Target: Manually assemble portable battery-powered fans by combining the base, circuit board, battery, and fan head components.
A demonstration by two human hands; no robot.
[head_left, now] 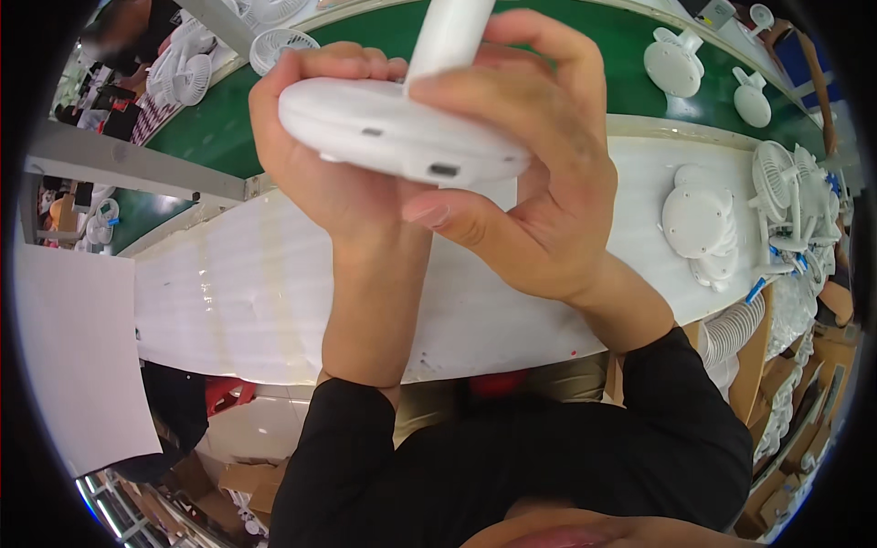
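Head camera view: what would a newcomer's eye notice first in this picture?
First comes the round white fan base, held up close to the camera at the top centre by the left hand and the right hand, with its white stem pointing upward. Behind lies a white worktable along a green conveyor belt, and on the right stand more white fans.

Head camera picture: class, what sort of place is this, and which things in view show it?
Probably a factory assembly line for small white fans. A green conveyor belt carries fan bases, finished fans crowd the white workbench, and both hands hold a fan base.
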